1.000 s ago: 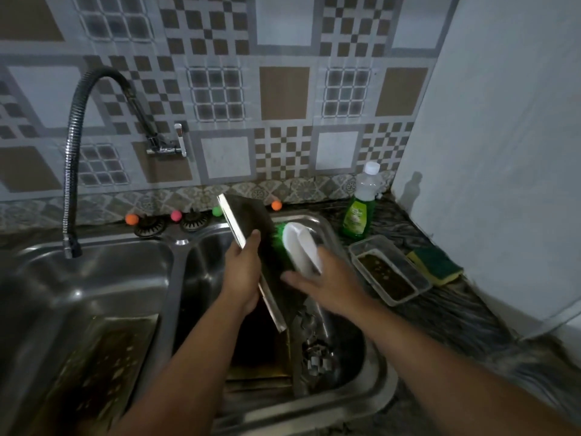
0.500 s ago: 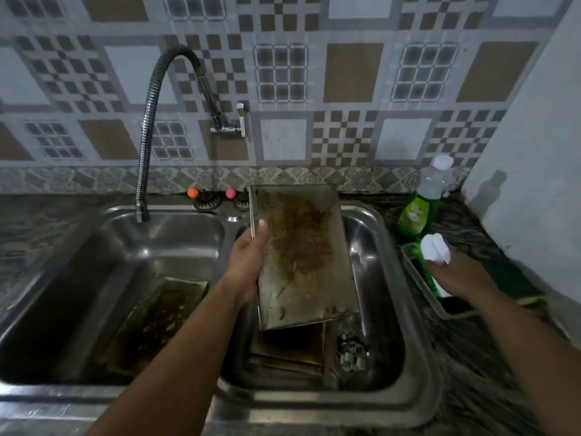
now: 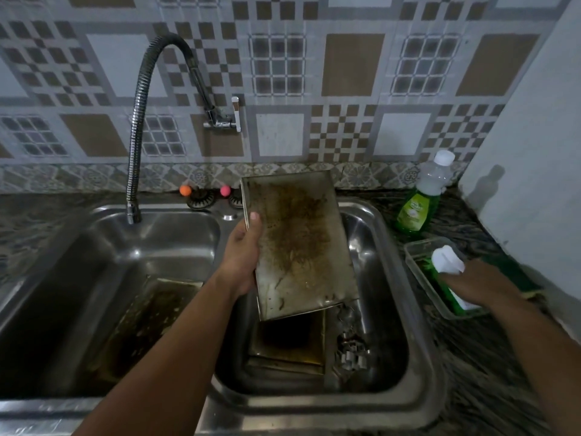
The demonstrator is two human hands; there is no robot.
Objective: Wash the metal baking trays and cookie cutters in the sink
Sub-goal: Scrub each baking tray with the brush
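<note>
Two hands are at work over a double steel sink [image 3: 421,309]. The left hand [image 3: 242,256] grips a stained metal baking tray [image 3: 298,243] by its left long edge, with the thumb on the front face and the fingers behind it. This tray is held tilted above the right basin, and its dirty brown face is turned up toward the camera. Under it, at the bottom of the right basin, lies a second baking tray [image 3: 289,344], dark and wet. Just beside that one, to the right, some small metal cookie cutters [image 3: 352,354] sit in a little pile. A third tray [image 3: 147,316] lies flat in the left basin, also with brown stains.

The right hand [image 3: 478,284] is off to the right, over the dark surface [image 3: 487,366]. It holds a scrubbing brush [image 3: 448,272] with a white handle and green bristles, and the brush is down inside a clear plastic container [image 3: 415,256]. How the fingers close under the handle I cannot tell exactly, but they curl around it. A green sponge [image 3: 515,275] lies just behind the hand. A green soap bottle [image 3: 418,206] with a white cap stands near the wall. The bendy tap [image 3: 138,121] hangs over the left basin.
</note>
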